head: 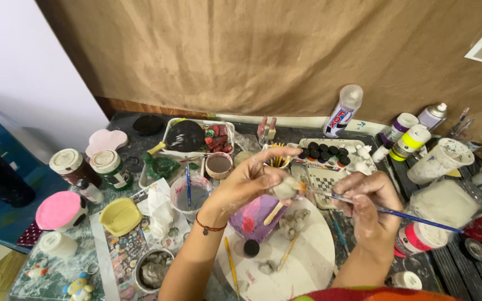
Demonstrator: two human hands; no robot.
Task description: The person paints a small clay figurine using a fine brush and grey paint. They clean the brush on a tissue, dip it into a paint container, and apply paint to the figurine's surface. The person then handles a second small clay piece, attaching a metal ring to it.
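Above a round white board [308, 256] on the cluttered surface [447, 273], a small pale clay piece [283, 188] on a stick is gripped between the fingers of the left hand [246, 184]. A blue-handled brush [397, 213] is pinched in the right hand [366, 203], its tip laid against the clay piece. Below the hands, a purple and pink figure [252, 218] is seen on the board. A cup of grey water [191, 196] is set just left of the left hand.
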